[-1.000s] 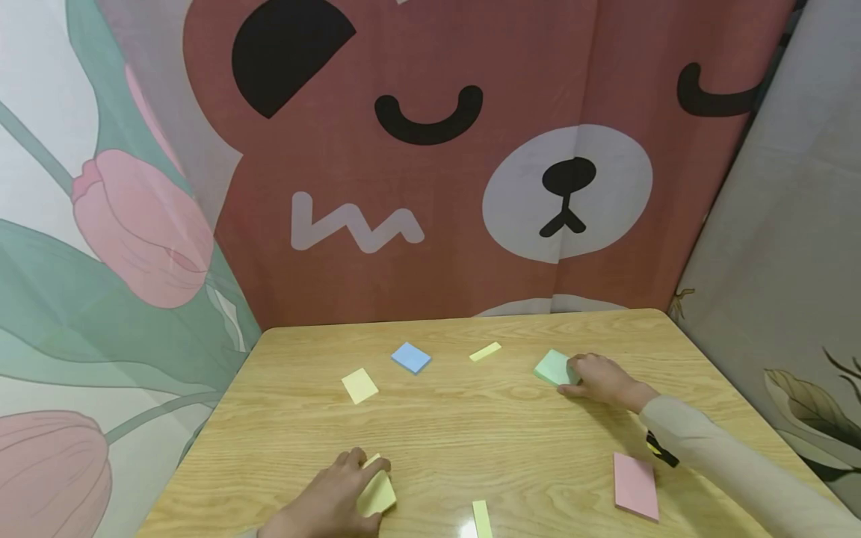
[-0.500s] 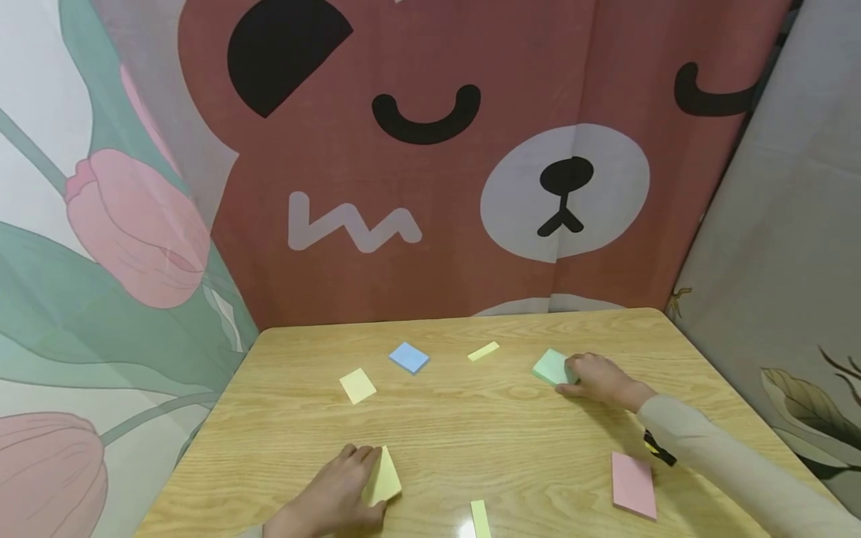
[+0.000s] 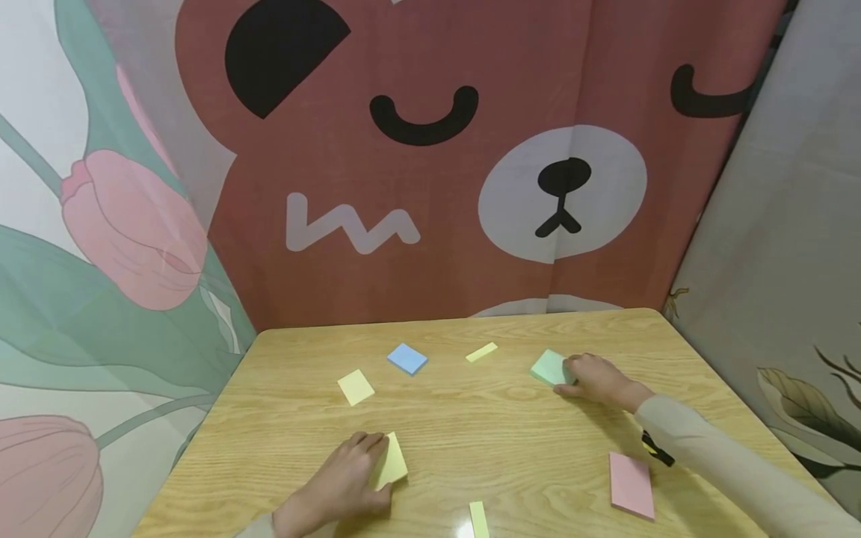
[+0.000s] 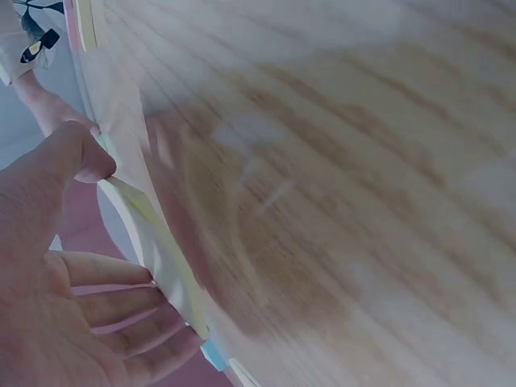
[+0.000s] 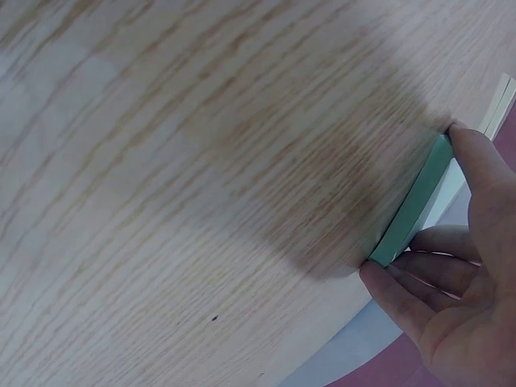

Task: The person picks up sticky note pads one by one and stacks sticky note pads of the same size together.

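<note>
Tabletop (image 3: 511,426), yellow pad (image 3: 393,465) edge-pinched in left grip (image 3: 346,478), green pad (image 3: 548,366) edge-pinched in right grip (image 3: 597,379)

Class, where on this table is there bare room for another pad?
Widest patch: middle of the table, bordered by the yellow pad in the left hand, the green pad and the pink pad. Another: left of the yellow square. Crowded: where that square neighbours the blue pad.
</note>
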`<state>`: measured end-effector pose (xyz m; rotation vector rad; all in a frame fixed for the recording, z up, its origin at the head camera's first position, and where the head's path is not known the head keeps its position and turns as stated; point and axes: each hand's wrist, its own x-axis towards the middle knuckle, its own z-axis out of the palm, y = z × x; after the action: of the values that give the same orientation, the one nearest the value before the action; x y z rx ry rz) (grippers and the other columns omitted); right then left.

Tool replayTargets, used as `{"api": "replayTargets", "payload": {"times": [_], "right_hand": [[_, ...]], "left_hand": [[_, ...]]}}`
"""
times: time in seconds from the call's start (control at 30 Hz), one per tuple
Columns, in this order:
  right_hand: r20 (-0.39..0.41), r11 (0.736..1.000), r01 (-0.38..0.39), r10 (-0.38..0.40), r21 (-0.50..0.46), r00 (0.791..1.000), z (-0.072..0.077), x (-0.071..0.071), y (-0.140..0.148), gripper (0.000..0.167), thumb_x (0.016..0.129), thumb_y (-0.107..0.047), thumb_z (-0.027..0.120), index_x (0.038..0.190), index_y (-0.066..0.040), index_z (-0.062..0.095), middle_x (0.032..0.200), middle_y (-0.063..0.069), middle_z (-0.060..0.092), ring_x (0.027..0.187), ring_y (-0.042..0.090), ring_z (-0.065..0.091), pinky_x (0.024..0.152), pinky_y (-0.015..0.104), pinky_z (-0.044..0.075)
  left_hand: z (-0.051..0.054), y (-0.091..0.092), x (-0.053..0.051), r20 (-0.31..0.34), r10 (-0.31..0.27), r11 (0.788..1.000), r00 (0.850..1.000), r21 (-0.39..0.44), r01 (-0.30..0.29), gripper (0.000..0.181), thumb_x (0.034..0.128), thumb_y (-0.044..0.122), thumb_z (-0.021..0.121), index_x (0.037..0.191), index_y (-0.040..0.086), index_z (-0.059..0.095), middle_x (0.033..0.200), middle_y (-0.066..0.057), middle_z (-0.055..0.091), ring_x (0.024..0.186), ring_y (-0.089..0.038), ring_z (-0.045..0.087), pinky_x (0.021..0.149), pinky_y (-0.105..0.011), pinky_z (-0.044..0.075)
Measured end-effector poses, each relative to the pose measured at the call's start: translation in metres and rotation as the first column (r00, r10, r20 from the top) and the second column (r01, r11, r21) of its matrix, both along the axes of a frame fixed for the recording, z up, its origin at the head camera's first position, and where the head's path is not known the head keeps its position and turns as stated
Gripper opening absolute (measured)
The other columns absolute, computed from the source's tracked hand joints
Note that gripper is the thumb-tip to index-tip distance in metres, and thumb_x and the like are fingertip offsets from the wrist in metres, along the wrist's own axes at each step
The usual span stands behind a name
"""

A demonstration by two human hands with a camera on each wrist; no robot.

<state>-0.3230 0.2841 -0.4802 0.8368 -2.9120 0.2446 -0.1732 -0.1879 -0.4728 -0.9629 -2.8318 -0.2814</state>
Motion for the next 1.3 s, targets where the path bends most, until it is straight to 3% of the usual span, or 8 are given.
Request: {"api": "replayTargets", "payload": {"times": [0.1,0.3,0.53,0.77,1.1,1.3], "right_hand": [[-0.006,1.0,-0.004,0.004,-0.006,1.0,0.001,0.0,0.001,0.033,0.087,-0.036,0.076,0.083,-0.007,0.06,0.068,-0.004,0.047,0.058,0.01,0.038,0.05,0.024,0.03],[-0.005,1.0,-0.011,0.011,-0.011,1.0,0.0,-0.001,0.003,0.033,0.088,-0.037,0.075,0.083,-0.008,0.059,0.068,-0.005,0.045,0.058,0.01,0.037,0.05,0.023,0.027],[-0.003,1.0,-0.021,0.021,-0.011,1.0,-0.001,-0.002,0.006,0.033,0.087,-0.037,0.076,0.082,-0.009,0.059,0.067,-0.006,0.043,0.058,0.009,0.035,0.051,0.023,0.027],[0.016,0.999,-0.037,0.038,-0.025,0.999,-0.001,-0.002,0.003,0.032,0.088,-0.035,0.076,0.082,-0.009,0.058,0.066,-0.006,0.042,0.057,0.008,0.034,0.051,0.024,0.027],[0.026,0.999,-0.031,0.032,-0.019,0.999,0.004,0.001,0.0,0.033,0.087,-0.036,0.076,0.082,-0.008,0.059,0.066,-0.005,0.044,0.057,0.009,0.036,0.051,0.024,0.028],[0.027,0.999,-0.025,0.026,-0.033,0.999,0.002,0.001,-0.001,0.032,0.087,-0.034,0.077,0.081,-0.008,0.059,0.067,-0.005,0.044,0.057,0.009,0.036,0.05,0.024,0.028]], "left_hand": [[-0.001,0.0,-0.004,-0.02,-0.029,1.0,0.999,-0.009,0.029,0.066,0.0791,0.034,0.074,0.127,-0.009,0.059,0.128,-0.024,0.059,0.112,-0.037,0.058,0.092,-0.049,0.052],[0.002,0.003,-0.013,-0.001,-0.063,0.998,0.998,-0.028,0.063,0.066,0.08,0.032,0.074,0.13,-0.008,0.058,0.132,-0.026,0.055,0.117,-0.039,0.055,0.095,-0.05,0.05],[0.005,0.015,-0.024,0.018,-0.106,0.99,0.994,-0.087,0.108,0.065,0.0819,0.035,0.072,0.131,-0.005,0.058,0.133,-0.022,0.056,0.118,-0.037,0.055,0.098,-0.049,0.048],[0.003,0.026,-0.033,0.034,-0.143,0.985,0.989,-0.087,0.146,0.064,0.0819,0.034,0.073,0.131,-0.005,0.058,0.135,-0.02,0.056,0.118,-0.034,0.055,0.097,-0.049,0.049],[-0.004,0.038,-0.042,0.062,-0.131,0.987,0.989,-0.081,0.136,0.067,0.0829,0.035,0.071,0.133,-0.006,0.056,0.139,-0.018,0.054,0.124,-0.035,0.051,0.104,-0.048,0.043],[-0.007,0.048,-0.051,0.003,-0.185,0.978,0.983,-0.099,0.184,0.067,0.081,0.034,0.072,0.132,-0.007,0.057,0.137,-0.019,0.055,0.121,-0.031,0.053,0.104,-0.044,0.043]]}}
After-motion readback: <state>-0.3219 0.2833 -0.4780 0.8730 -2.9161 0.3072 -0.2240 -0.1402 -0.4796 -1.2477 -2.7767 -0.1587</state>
